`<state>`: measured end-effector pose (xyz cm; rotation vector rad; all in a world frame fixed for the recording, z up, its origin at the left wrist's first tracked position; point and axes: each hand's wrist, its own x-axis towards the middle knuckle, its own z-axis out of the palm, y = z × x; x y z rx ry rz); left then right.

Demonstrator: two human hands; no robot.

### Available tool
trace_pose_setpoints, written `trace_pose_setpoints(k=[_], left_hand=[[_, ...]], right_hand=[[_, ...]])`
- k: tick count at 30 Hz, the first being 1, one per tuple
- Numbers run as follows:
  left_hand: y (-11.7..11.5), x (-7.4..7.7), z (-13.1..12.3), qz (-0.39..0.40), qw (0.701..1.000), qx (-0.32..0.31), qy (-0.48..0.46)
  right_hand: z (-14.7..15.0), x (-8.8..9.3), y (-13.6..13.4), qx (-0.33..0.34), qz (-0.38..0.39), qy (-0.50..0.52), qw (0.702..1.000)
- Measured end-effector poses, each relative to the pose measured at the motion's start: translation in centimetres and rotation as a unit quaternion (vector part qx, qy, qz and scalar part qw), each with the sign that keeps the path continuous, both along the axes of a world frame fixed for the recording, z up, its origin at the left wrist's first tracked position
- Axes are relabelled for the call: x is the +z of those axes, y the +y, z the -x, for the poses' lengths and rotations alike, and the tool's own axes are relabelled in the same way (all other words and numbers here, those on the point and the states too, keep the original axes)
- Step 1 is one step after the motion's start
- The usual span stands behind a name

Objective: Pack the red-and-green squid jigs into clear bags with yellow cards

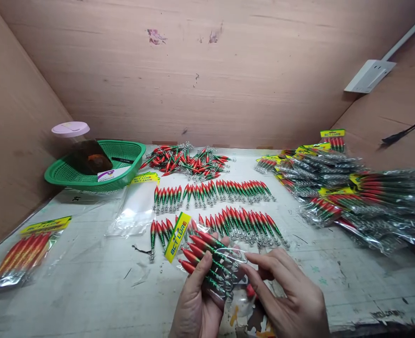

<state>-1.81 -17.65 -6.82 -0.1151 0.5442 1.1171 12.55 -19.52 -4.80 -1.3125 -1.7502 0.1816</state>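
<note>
My left hand (195, 303) is closed around a clear bag of squid lures (202, 244), its thumb pressing across them. The lures inside are red at one end and green at the other, with metal hooks toward my right hand. A yellow header (178, 237) reading "BCT LURE" tops the bag at its far left. With thumb and index finger, my right hand (290, 291) pinches the plastic at the hook end. Just beyond the bag lie two rows of loose squid lures (242, 223), partly hidden by it.
A heap of loose lures (189, 162) lies at the back. Filled bags (320, 173) are piled at right. Flat bags (135, 211) lie left of the rows, near a green basket (126, 176) holding a lidded cup (87, 152). One bag of orange lures (24, 253) sits far left.
</note>
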Motion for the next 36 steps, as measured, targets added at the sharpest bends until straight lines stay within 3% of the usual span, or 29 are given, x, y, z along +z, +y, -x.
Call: trace_pose_setpoints(k=[5, 12, 18, 26, 31, 36], left_hand=[[0.2, 0.0, 0.3, 0.026, 0.999, -0.010, 0.019], [0.3, 0.4, 0.1, 0.026, 0.999, -0.014, 0.031], [0.5, 0.7, 0.7, 0.064, 0.992, -0.045, 0.094], [1.0, 1.2, 2.6, -0.007, 0.975, -0.134, 0.177], [0.5, 1.4, 6.2, -0.071, 0.967, -0.138, 0.203], [-1.8, 1.4, 12.8, -0.072, 0.956, -0.071, 0.274]], right_hand=[[-0.5, -0.2, 0.2, 0.048, 0.002, -0.014, 0.999], [-0.4, -0.4, 0.4, 0.041, -0.022, 0.016, 0.999], [-1.7, -0.1, 0.8, 0.092, 0.029, 0.010, 0.995], [-1.9, 0.3, 1.6, 0.188, 0.060, -0.035, 0.980], [1.0, -0.2, 2.2, 0.255, -0.004, -0.114, 0.960], [8.4, -2.1, 3.5, 0.319, -0.102, -0.141, 0.931]])
